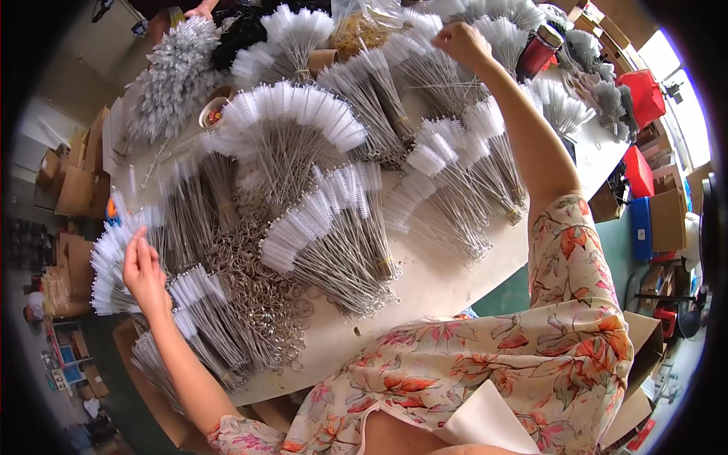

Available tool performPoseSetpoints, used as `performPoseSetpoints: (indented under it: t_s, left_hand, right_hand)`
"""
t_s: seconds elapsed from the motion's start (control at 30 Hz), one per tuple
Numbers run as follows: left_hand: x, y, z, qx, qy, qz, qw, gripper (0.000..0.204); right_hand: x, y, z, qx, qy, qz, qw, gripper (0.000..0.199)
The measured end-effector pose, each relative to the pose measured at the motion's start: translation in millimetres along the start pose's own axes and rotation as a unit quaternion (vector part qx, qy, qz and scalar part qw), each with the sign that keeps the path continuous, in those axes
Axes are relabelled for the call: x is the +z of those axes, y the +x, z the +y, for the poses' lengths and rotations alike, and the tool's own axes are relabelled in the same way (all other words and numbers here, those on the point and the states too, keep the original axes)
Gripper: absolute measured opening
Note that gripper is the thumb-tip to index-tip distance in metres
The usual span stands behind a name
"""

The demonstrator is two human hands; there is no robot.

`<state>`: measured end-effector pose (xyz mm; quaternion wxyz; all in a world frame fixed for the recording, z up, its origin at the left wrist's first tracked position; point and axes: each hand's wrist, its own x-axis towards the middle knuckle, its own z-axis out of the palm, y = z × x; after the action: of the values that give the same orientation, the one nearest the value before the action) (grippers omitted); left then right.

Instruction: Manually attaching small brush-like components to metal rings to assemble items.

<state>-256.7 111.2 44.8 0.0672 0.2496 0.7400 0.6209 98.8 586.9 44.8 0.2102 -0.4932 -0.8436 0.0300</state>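
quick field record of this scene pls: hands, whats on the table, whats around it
left hand: resting on a fanned bundle of white-tipped wire brushes at the table's left edge
right hand: reaching to the far side, fingers closed on thin wire brushes
table: pale, covered with fanned brush bundles
centre: heap of metal rings
far edge: another person's hand
surroundings: cardboard boxes left, red bins right

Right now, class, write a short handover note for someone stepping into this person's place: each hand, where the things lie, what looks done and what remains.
Left hand: resting on a fanned bundle of white bristle brushes at the table's left edge; whether it grips cannot be told.
Right hand: stretched to the far side, fingers closed around thin brush wires.
Pile of loose metal rings: near the middle-left.
Done: many brushes already bundled in fans across the white table.
Left: the loose rings, and the unbundled wires at the far side.
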Motion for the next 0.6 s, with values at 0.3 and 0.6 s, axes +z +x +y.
performPoseSetpoints:
  t_s: [0.3, 0.6]
  left_hand:
    - [-22.4, -81.5, 1.4, -0.128, -0.151, -0.097, 0.975, 0.026]
    - [14.9, -135.9, 36.6, -0.078, -0.183, -0.139, 0.970, 0.023]
  right_hand:
    - [20.6, -0.8, 28.1, 0.066, 0.007, -0.059, 0.996, 0.025]
    - [-70.4, -60.6, -108.9, -0.119, 0.413, 0.101, 0.898, 0.023]
